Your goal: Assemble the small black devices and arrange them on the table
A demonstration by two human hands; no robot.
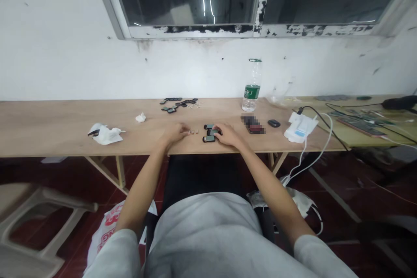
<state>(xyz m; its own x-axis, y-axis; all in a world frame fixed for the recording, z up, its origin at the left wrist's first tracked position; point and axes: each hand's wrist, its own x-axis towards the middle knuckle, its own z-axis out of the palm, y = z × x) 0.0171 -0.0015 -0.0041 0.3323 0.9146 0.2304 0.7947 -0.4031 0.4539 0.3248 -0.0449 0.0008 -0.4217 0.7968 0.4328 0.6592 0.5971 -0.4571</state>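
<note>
Your left hand [175, 133] lies loosely open while your right hand [229, 135], grip unclear, touches the dark rectangular modules [209, 138] at its 9 o'clock, long axes crosswise

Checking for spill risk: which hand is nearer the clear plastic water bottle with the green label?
Right hand, in front of and left of the clear plastic water bottle; the left hand lies farther left.

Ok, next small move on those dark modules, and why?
Probably slide the nearest dark module away from the right hand: it lies closest to the wooden table's edge, while the others bunch under that hand. The left hand sits beside the small tan pieces.
</note>
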